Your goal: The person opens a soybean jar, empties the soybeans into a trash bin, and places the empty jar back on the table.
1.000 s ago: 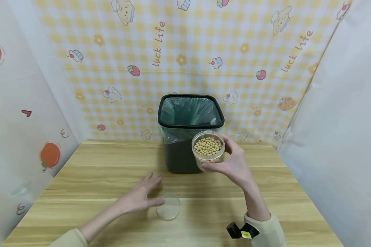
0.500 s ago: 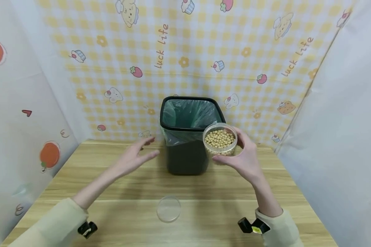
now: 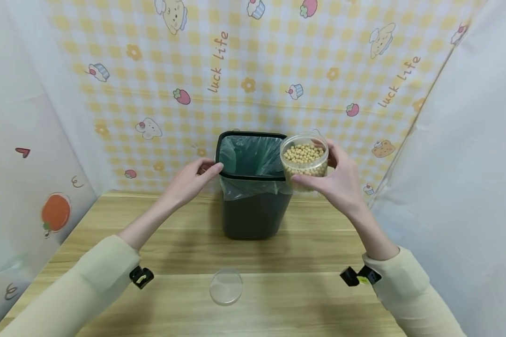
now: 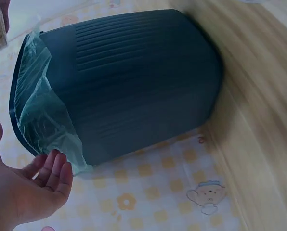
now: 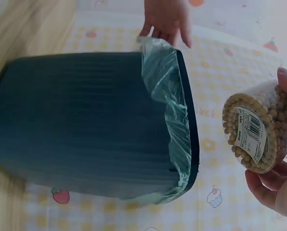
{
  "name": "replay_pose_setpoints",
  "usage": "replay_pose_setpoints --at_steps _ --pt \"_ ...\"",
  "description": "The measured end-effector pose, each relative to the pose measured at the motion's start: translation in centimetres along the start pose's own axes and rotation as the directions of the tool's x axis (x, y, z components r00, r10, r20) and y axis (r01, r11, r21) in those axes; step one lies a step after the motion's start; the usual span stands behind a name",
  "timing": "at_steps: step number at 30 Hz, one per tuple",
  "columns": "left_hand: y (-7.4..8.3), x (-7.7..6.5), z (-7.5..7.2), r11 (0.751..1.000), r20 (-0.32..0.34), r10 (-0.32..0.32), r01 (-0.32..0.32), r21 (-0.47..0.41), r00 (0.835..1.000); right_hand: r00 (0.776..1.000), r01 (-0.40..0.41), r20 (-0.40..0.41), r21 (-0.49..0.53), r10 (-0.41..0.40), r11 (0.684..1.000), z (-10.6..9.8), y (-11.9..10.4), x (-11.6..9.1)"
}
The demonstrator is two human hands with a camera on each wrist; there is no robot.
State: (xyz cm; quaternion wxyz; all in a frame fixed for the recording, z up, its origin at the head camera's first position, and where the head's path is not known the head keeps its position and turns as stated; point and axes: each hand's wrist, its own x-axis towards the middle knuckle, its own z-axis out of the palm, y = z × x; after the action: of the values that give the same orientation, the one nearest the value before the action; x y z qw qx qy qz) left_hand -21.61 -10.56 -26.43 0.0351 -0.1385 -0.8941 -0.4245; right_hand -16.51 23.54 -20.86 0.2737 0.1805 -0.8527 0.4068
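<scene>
My right hand (image 3: 341, 180) grips a clear round jar of soybeans (image 3: 305, 164), thumb in front and fingers around the far side. The jar is uncovered and held up at the right side of the bin's rim; a barcode label (image 5: 251, 134) shows on its base. A dark trash bin (image 3: 253, 213) stands upright, with a thin green liner (image 4: 52, 125) folded over its rim. At the bin's left rim is my left hand (image 3: 189, 182), its thumb apart from the loosely bent fingers (image 4: 52, 173), which lie right at the liner.
A clear round lid (image 3: 226, 287) lies on the wooden table (image 3: 185, 309) in front of the bin. Behind the bin hangs a yellow checked cloth (image 3: 152, 75), and a white sheet (image 3: 459, 154) stands along the right side.
My left hand has gone from beside the lid up to the bin's left rim. The right hand has raised the jar from in front of the bin to its right rim.
</scene>
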Motion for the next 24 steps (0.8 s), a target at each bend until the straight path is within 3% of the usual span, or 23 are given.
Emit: replay_pose_setpoints --at_steps 9,14,19,24 --pt "0.5 2.0 -0.4 0.991 0.011 -0.094 0.095 -0.095 0.995 0.998 -0.050 0.043 -0.034 0.051 0.998 1.3 -0.3 4.2" --pt "0.6 2.7 -0.5 0.983 0.045 -0.153 0.157 -0.092 0.987 0.995 -0.060 0.079 -0.078 0.066 0.995 2.2 0.0 6.3" --pt "0.4 3.2 -0.4 0.974 0.067 -0.173 0.180 -0.135 0.983 0.989 -0.061 0.123 -0.134 0.078 0.989 2.9 0.6 8.4" --pt "0.2 3.8 0.1 0.949 0.107 -0.172 0.194 -0.249 0.979 0.979 -0.078 0.164 -0.231 0.118 0.970 3.3 1.3 10.3"
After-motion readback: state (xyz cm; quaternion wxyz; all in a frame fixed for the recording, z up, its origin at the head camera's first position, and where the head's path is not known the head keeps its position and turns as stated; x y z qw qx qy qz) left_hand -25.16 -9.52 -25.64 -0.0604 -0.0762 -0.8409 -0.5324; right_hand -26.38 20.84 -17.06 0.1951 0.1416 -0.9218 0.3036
